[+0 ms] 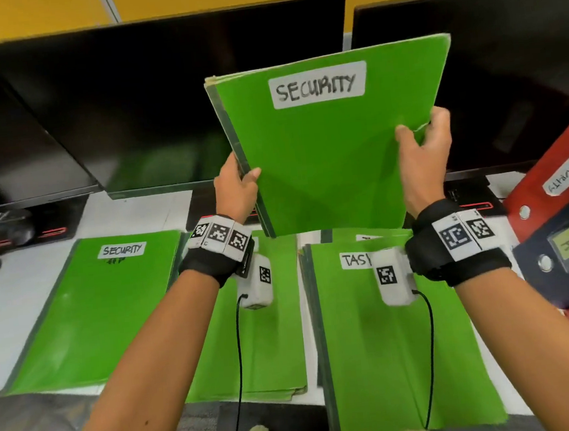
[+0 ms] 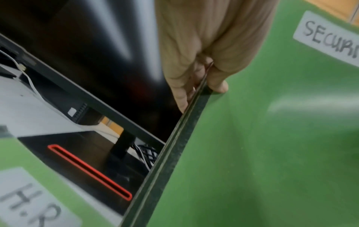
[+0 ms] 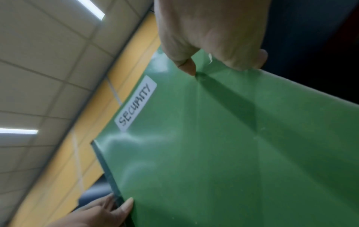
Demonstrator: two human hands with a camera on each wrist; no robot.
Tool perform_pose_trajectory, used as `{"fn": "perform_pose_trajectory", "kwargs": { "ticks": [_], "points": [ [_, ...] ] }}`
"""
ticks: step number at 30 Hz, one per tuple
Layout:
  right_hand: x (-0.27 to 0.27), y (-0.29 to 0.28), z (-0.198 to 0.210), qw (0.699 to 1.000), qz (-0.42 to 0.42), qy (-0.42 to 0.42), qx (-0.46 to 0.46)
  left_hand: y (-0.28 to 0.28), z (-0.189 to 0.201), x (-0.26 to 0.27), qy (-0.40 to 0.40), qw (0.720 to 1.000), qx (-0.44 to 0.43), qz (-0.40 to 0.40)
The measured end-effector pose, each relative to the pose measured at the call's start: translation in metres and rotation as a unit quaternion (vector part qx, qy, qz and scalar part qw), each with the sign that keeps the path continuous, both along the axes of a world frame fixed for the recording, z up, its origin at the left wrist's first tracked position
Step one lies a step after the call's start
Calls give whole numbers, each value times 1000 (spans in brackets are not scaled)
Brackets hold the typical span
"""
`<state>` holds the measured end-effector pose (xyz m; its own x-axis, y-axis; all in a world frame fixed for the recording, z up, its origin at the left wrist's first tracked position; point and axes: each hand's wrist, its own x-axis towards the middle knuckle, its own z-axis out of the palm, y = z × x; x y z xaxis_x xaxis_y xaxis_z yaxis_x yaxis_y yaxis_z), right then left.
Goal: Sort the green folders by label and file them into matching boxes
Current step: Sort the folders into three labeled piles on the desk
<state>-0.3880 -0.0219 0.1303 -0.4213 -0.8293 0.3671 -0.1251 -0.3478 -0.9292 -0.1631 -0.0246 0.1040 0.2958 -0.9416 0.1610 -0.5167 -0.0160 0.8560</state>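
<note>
White desk (image 1: 131, 211) under dark monitors (image 1: 169, 98), yellow wall behind, red box file (image 1: 548, 175) marked SECURITY right of the grip, left hand (image 1: 235, 185) and right hand (image 1: 425, 155) pinching raised SECURITY folder (image 1: 333, 156) by its side edges, green folders (image 1: 92, 318) flat below.

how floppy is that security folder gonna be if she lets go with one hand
Probably floppy: the folder creases where the right hand pinches its edge. Its taped spine, which the left hand grips, looks stiffer, so holding there should steady it. The glossy cover may slip.

Green SECURITY folder (image 1: 331, 142) upright, lifted above desk.
</note>
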Motion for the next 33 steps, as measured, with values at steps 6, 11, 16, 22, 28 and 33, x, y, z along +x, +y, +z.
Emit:
{"fn": "perform_pose_trajectory", "kwargs": {
  "ticks": [6,11,16,22,28,33],
  "points": [
    [96,12,-6,995,95,13,39,23,9,106,-16,997,-13,74],
    [182,28,-21,971,204,54,112,49,3,203,-98,983,36,148],
    [259,31,-54,921,299,107,227,65,-17,287,-116,962,132,210],
    [335,32,-89,864,354,116,339,69,-49,352,-109,938,216,250],
    [370,42,-122,790,405,66,456,61,-82,388,-131,896,337,259],
    [375,40,-135,758,405,18,511,61,-107,395,-125,878,392,247]
  ]
}}
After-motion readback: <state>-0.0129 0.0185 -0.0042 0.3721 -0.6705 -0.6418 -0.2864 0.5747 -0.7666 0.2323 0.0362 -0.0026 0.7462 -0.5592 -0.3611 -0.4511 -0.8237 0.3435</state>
